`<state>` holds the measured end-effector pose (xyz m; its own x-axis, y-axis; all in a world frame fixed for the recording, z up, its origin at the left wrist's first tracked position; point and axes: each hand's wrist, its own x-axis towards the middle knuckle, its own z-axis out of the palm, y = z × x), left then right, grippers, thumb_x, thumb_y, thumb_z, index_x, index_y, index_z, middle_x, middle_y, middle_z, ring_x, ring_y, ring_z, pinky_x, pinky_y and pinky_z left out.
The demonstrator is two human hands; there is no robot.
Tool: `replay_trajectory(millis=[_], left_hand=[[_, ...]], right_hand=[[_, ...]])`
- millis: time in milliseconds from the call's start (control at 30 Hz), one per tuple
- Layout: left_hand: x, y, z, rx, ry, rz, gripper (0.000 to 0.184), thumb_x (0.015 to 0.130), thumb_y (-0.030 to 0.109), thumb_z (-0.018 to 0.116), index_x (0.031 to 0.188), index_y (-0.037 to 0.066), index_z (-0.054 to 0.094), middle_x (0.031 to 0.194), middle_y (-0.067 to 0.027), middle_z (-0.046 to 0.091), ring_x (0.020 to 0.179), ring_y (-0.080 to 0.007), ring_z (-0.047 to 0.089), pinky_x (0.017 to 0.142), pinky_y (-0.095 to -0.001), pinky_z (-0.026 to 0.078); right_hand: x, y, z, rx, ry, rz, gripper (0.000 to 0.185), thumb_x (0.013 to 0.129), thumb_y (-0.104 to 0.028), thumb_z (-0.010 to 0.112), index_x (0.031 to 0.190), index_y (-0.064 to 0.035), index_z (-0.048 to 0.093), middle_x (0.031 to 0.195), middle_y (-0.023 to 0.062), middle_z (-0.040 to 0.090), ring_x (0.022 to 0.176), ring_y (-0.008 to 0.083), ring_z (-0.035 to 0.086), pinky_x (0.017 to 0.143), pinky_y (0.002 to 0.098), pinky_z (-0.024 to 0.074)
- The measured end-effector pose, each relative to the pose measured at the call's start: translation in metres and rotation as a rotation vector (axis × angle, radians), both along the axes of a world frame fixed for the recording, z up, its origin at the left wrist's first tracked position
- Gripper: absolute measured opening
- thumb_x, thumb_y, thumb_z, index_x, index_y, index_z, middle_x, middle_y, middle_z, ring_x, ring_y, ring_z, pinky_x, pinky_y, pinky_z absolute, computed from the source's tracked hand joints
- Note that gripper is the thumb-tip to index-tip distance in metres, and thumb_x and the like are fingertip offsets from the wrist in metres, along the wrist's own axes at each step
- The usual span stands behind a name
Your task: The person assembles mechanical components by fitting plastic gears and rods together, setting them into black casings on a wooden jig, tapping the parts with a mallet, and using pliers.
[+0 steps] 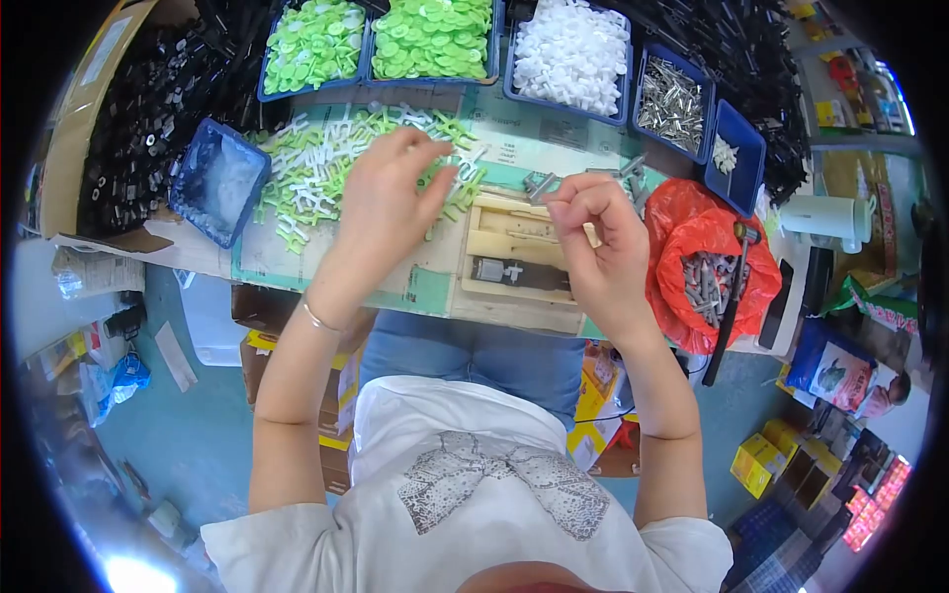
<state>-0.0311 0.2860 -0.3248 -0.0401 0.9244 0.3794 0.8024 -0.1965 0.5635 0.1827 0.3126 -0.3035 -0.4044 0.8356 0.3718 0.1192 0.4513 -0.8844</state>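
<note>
My left hand (390,203) is over the right side of a loose pile of small green-and-white forked plastic pieces (314,163). Its thumb and index finger are apart, and I make out nothing held between them. My right hand (608,252) is above a pale wooden fixture (484,242), fingers curled in and pinched. A small grey part (539,186) shows right at its fingertips; whether they grip it or it lies behind them I cannot tell. In the fixture's lower slot lies a dark cylindrical piece (509,272). More grey parts (633,176) lie beyond the right hand.
Blue bins along the back hold green discs (430,38), white pieces (571,54) and metal pins (672,104). At the right, a red bag (672,272) holds grey parts, with a black-handled tool (730,306) across it. A blue tray (219,183) stands left.
</note>
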Motion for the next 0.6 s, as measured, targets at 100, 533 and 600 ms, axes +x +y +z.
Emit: replay_trajectory(millis=[100, 533, 600], left_hand=[[-0.023, 0.025, 0.012, 0.106, 0.127, 0.144, 0.015, 0.077, 0.012, 0.068, 0.091, 0.005, 0.066, 0.090, -0.0087, 0.060, 0.083, -0.0277, 0.059, 0.070, -0.0376, 0.048], [-0.027, 0.109, 0.021, 0.303, 0.567, 0.199, 0.011, 0.075, 0.020, 0.068, 0.078, 0.009, 0.069, 0.081, -0.0035, 0.059, 0.075, -0.0232, 0.058, 0.065, -0.0359, 0.047], [-0.030, 0.114, 0.021, 0.335, 0.590, 0.178, 0.010, 0.075, 0.020, 0.068, 0.075, 0.009, 0.068, 0.079, -0.0028, 0.059, 0.074, -0.0227, 0.057, 0.065, -0.0354, 0.046]], right_hand=[[0.003, 0.004, 0.004, -0.051, 0.053, -0.036, 0.014, 0.081, 0.010, 0.057, 0.081, -0.0017, 0.049, 0.086, 0.0095, 0.057, 0.078, 0.0202, 0.057, 0.071, 0.0290, 0.0468], [-0.011, 0.009, 0.011, -0.060, 0.022, -0.029, 0.014, 0.078, 0.011, 0.057, 0.079, -0.0007, 0.049, 0.084, 0.0095, 0.057, 0.077, 0.0189, 0.056, 0.072, 0.0278, 0.0454], [-0.014, 0.009, 0.011, -0.060, 0.037, -0.012, 0.015, 0.077, 0.013, 0.055, 0.079, -0.0005, 0.049, 0.084, 0.0089, 0.057, 0.076, 0.0180, 0.055, 0.071, 0.0274, 0.0451]])
